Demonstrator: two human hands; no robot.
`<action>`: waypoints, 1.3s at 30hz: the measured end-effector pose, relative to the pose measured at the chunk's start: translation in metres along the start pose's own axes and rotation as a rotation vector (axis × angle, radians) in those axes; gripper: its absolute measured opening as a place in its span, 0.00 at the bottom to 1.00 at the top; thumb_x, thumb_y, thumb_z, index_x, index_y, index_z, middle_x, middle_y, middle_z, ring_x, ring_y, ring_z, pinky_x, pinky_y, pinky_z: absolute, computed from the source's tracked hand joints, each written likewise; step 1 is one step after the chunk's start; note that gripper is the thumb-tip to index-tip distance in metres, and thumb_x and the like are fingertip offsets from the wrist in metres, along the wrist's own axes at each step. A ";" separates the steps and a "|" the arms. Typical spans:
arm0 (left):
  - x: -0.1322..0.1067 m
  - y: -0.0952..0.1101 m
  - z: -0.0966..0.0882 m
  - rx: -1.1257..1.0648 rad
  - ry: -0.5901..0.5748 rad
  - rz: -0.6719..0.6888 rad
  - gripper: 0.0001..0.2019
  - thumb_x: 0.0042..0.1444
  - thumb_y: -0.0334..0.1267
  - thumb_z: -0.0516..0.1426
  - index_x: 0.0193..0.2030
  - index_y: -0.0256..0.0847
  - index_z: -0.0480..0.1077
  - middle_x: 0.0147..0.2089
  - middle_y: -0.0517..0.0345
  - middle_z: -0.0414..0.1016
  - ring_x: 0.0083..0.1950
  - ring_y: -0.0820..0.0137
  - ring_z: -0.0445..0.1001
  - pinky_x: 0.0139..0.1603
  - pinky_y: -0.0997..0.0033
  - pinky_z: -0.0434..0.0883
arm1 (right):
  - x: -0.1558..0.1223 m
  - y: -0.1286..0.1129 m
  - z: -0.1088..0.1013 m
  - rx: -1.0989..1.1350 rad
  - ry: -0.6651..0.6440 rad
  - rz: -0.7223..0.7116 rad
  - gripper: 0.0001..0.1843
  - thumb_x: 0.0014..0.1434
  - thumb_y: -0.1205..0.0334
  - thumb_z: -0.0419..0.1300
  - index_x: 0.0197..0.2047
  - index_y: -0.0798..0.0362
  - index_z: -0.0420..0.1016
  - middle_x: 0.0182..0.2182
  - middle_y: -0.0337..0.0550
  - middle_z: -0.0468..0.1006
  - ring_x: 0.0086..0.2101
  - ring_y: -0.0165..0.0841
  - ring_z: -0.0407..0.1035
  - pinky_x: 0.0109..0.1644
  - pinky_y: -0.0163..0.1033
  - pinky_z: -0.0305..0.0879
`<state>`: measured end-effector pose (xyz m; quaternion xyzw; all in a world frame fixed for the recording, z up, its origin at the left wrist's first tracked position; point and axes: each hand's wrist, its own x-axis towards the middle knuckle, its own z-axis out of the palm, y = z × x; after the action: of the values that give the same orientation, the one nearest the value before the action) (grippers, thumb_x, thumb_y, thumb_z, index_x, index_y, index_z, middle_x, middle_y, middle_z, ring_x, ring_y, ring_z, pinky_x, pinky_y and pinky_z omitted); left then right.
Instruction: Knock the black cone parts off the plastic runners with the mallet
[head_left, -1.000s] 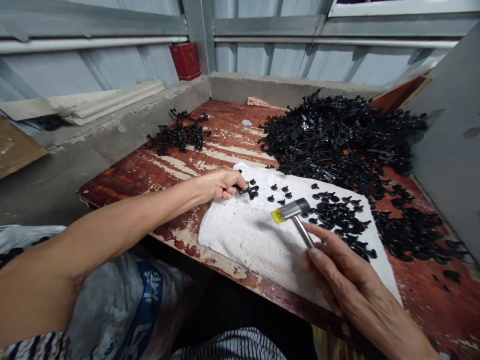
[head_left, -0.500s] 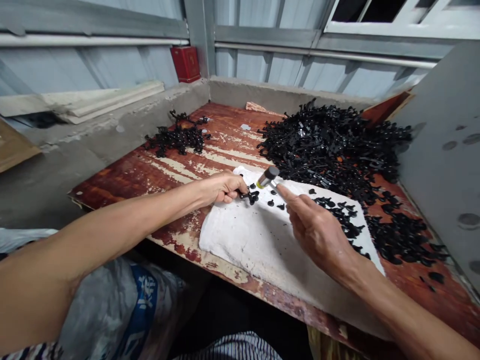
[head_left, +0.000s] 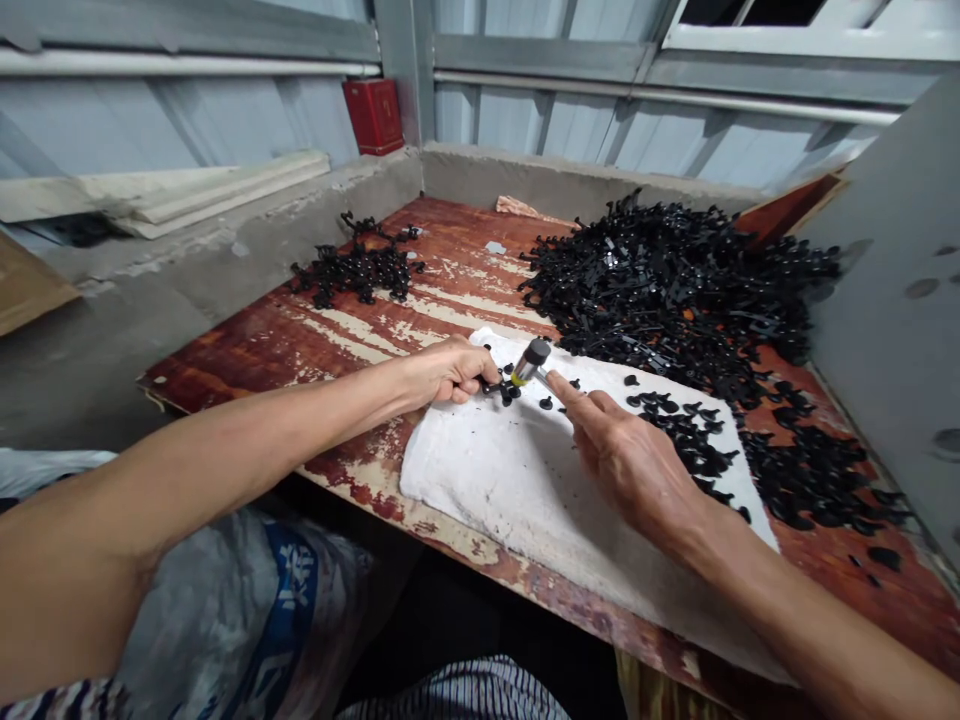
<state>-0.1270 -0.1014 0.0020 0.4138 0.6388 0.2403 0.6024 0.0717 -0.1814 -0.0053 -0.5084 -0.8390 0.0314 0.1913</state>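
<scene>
My left hand [head_left: 461, 372] is closed, pinching a small black part [head_left: 504, 390] with several round knobs over the white cloth [head_left: 480, 460]. In my right hand [head_left: 626, 445] is the handle of a small mallet [head_left: 531, 362], its index finger stretched along it. The mallet has a dark upper face, a metal middle and a yellow lower face, which is close above the black part; whether they touch I cannot tell. Loose black pieces [head_left: 546, 403] lie on the cloth between my hands, and more black pieces [head_left: 682, 430] are spread beside my right hand.
A big heap of black parts [head_left: 660, 275] covers the table's back right. A smaller pile [head_left: 360, 270] sits at the back left of the worn red-brown table [head_left: 247, 350]. A grey panel [head_left: 892, 300] stands along the right side. A red tin [head_left: 373, 115] rests on the concrete ledge.
The mallet head has moved slightly left and down, closer to the black part in my left hand. My left hand stays almost in place. The whole view has shifted a little.
</scene>
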 end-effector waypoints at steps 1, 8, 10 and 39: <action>0.000 0.000 0.000 0.004 0.003 0.000 0.13 0.46 0.19 0.56 0.21 0.40 0.59 0.11 0.68 0.55 0.11 0.83 0.47 0.11 0.82 0.43 | 0.000 0.000 0.000 0.008 -0.012 -0.004 0.30 0.58 0.70 0.46 0.64 0.56 0.66 0.29 0.48 0.72 0.20 0.30 0.59 0.24 0.37 0.59; 0.003 -0.004 0.001 0.025 0.023 0.029 0.15 0.45 0.19 0.57 0.18 0.40 0.58 0.11 0.68 0.55 0.11 0.83 0.49 0.12 0.80 0.44 | 0.001 0.001 0.003 0.026 -0.008 -0.001 0.31 0.58 0.70 0.47 0.64 0.52 0.66 0.31 0.46 0.72 0.20 0.29 0.58 0.23 0.36 0.58; 0.003 -0.004 0.001 0.026 0.025 0.025 0.15 0.45 0.19 0.57 0.18 0.40 0.58 0.11 0.67 0.56 0.11 0.83 0.49 0.12 0.80 0.44 | 0.001 0.001 0.004 0.051 0.037 -0.002 0.30 0.59 0.69 0.46 0.64 0.52 0.65 0.30 0.46 0.72 0.21 0.30 0.61 0.25 0.36 0.60; 0.034 0.009 -0.006 -0.299 0.000 -0.011 0.12 0.55 0.20 0.55 0.24 0.36 0.63 0.16 0.65 0.63 0.13 0.86 0.49 0.09 0.85 0.44 | -0.044 -0.005 0.002 1.344 -0.089 0.822 0.37 0.48 0.45 0.67 0.59 0.48 0.64 0.23 0.31 0.67 0.17 0.22 0.51 0.12 0.26 0.49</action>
<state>-0.1282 -0.0675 -0.0088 0.3161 0.5983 0.3295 0.6584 0.0849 -0.2211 -0.0185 -0.5514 -0.3919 0.6204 0.3969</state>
